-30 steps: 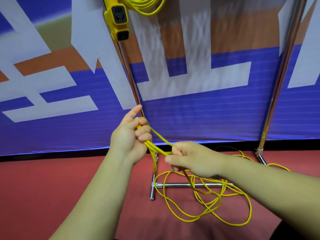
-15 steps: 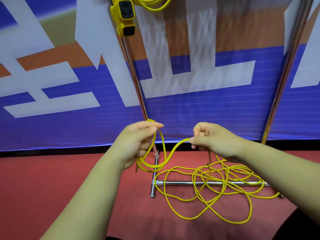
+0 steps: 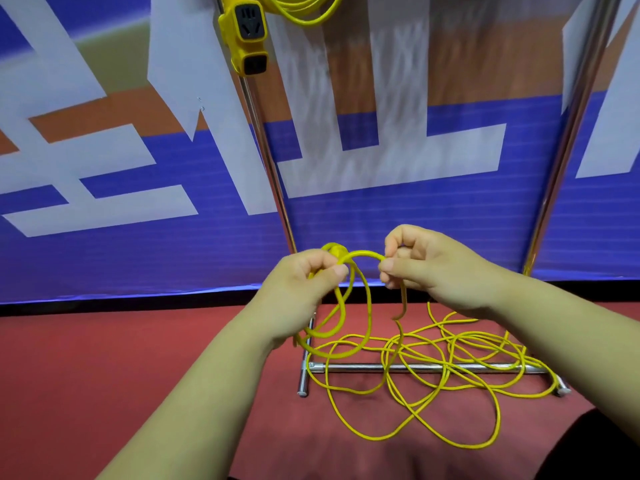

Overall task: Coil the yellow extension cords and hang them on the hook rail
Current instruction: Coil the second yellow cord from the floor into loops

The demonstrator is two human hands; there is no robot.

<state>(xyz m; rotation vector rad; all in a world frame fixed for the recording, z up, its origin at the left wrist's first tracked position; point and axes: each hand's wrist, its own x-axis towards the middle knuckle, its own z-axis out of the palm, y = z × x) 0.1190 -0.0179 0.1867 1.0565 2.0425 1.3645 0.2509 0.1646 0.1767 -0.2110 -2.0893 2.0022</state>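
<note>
At centre frame, the left hand (image 3: 304, 285) and right hand (image 3: 433, 271) each pinch the yellow extension cord (image 3: 363, 253), fingers clamped on it, with a short arc of cord bridging them. Several loops hang below the left hand. The remainder lies in a loose tangle on the red floor (image 3: 104, 375), crossing the chrome stand (image 3: 353, 367) at its base bar. At upper centre, a second coiled cord (image 3: 304, 12) hangs with its socket block (image 3: 246, 32).

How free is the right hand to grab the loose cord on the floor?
Likely not yet: right hand pinches the cord loop shared with the left hand. Once it lets go, the loose cord lies uncovered below it.
</note>
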